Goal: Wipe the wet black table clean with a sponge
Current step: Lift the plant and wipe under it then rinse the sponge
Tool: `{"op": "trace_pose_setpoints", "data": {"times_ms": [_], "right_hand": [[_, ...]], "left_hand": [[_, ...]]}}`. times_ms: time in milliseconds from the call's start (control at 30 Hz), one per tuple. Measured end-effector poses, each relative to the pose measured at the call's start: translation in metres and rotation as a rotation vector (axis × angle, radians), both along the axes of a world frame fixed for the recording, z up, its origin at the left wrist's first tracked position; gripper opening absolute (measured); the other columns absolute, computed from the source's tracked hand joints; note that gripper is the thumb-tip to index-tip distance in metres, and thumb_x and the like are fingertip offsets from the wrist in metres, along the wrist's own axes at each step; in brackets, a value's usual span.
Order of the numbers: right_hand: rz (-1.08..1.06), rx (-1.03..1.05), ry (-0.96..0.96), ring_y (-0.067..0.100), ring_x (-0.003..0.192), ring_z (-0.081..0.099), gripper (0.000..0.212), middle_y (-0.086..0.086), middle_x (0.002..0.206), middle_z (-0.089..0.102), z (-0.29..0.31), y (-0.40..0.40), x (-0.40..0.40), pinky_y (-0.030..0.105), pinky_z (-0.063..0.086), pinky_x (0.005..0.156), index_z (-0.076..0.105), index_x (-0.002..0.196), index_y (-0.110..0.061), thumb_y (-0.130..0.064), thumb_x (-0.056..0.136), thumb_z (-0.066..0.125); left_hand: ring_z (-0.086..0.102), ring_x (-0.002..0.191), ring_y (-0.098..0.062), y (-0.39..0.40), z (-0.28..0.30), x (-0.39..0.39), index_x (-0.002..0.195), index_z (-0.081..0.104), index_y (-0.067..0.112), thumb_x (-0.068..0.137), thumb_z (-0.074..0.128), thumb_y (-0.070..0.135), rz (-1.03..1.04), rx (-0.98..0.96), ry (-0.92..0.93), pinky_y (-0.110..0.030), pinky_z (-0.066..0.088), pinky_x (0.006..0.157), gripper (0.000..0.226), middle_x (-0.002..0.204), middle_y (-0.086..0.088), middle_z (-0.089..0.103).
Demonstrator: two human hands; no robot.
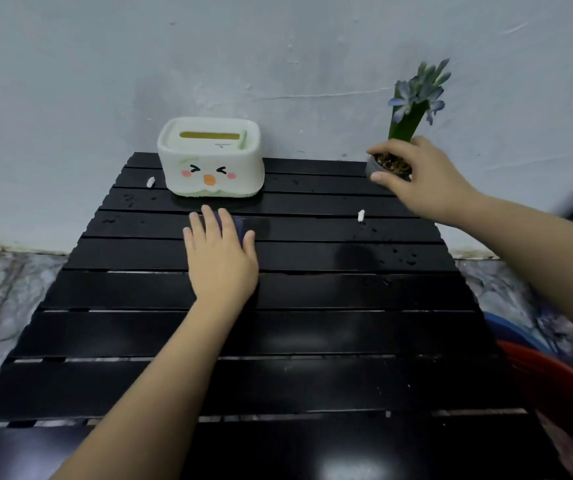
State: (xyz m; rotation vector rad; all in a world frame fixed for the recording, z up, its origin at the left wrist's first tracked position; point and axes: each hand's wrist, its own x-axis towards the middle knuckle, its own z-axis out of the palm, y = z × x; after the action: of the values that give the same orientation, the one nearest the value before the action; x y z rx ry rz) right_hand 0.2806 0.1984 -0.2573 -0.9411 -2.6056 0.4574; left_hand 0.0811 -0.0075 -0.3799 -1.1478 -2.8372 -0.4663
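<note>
Table (330,327), black, made of long flat slats w/ thin gaps between, seen from above. Set against a pale wall (278,57). Still wet: small water drops (404,258) on the far right slats, more drops near the far left side.

Left hand (221,261) flat on the table, about mid-way across, palm down, fingers (209,220) spread a bit & pointing at the wall. Pressed on a dark sponge (240,226). Sponge mostly hidden under the fingers, only a dark bluish edge poking out on the right side. Sponge on the slat just in front of the tissue box (210,157).

Tissue box white & pale green, w/ a funny squinty face, pink cheeks, orange beak. Slot on top. At the back of the table, near the wall, a bit left of centre.

Right hand (423,181) up at the far right corner, curled round a small grey plant pot (387,168). Thumb on the near side, fingers over the rim at the back. Can't tell if pot is lifted or still on the table. Pot has brown bits inside, green stalk & blue-purple flowers (416,91) sticking up.

2 small white scraps on the table: one (150,182) just left of the tissue box, one (361,215) on the right, near the right wrist.

Red basket (562,393) at the right edge, low beside the table, w/ something blue behind it. Grey marbled floor (8,306) on both sides
</note>
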Motion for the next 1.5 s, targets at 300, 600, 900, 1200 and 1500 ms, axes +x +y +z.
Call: {"op": "trace_pose_setpoints", "data": {"times_ms": [300,600,900,1200,1500], "right_hand": [[-0.04,-0.038,0.068,0.023,0.109,0.049,0.036,0.011,0.119,0.051,-0.014,0.014,-0.008,0.022,0.03,0.091,0.058,0.13,-0.027,-0.031,0.095,0.061],[-0.073,-0.021,0.142,0.013,0.102,0.045,0.035,0.004,0.118,0.049,-0.005,0.042,-0.001,-0.002,0.026,0.08,0.057,0.13,-0.031,-0.032,0.095,0.06],[-0.061,-0.045,0.153,0.014,0.104,0.047,0.034,0.006,0.118,0.052,-0.028,0.057,0.005,0.0,0.026,0.083,0.058,0.129,-0.03,-0.031,0.094,0.061],[-0.053,-0.034,0.18,0.014,0.105,0.048,0.036,0.003,0.116,0.051,-0.019,0.064,0.007,0.008,0.031,0.086,0.058,0.13,-0.031,-0.031,0.094,0.062],[-0.057,-0.003,0.127,0.017,0.103,0.049,0.035,0.006,0.116,0.05,-0.007,0.088,0.008,0.011,0.032,0.085,0.059,0.129,-0.031,-0.03,0.094,0.062]], "left_hand": [[0.041,0.136,-0.022,0.057,0.014,0.061,0.137,0.05,0.013,0.101,0.046,0.025,-0.746,0.224,-0.26,-0.031,0.027,0.115,0.039,0.146,-0.007,0.047],[0.007,0.149,-0.028,0.142,0.006,-0.006,0.153,0.002,0.005,0.093,0.039,0.061,-0.489,0.143,-0.204,-0.039,0.012,0.121,0.089,0.161,-0.017,0.004],[0.041,0.136,-0.021,0.163,0.003,-0.004,0.135,0.049,0.016,0.099,0.048,0.029,-0.613,0.224,-0.193,-0.04,0.04,0.102,0.038,0.143,-0.002,0.05],[0.053,0.122,0.002,0.123,0.015,0.007,0.132,0.059,0.02,0.096,0.057,0.023,-0.835,0.488,-0.483,-0.016,0.036,0.107,0.036,0.13,0.012,0.06],[0.051,0.107,-0.029,0.207,0.006,0.028,0.115,0.05,0.011,0.099,0.044,0.026,-0.51,0.171,-0.104,-0.037,0.041,0.075,0.023,0.119,-0.007,0.049]]}}
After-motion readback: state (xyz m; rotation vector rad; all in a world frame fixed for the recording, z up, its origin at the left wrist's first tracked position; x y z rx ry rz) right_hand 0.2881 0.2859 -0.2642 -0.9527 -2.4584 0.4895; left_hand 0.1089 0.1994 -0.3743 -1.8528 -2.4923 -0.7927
